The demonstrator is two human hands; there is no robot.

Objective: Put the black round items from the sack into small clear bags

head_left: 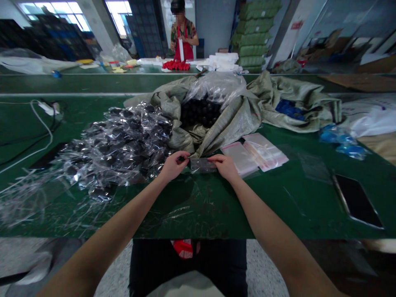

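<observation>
Between my two hands a clear plastic bag (202,165) is stretched sideways, just above the green table. My left hand (175,166) pinches its left end, and my right hand (225,166) grips the right end. Beyond them lies an open woven sack (222,132) with black round pieces (201,113) inside. Left of my left hand is a big heap of black pieces wrapped in clear film (123,140). Two stacks of flat clear bags (264,152) lie to the right of my right hand.
A phone (359,202) lies at the table's right. Thin plastic strips (27,202) litter the left front. A second sack (303,107) holds blue pieces. A white cable (46,128) runs along the left. Across the tables a person (184,37) stands by red pieces (175,65).
</observation>
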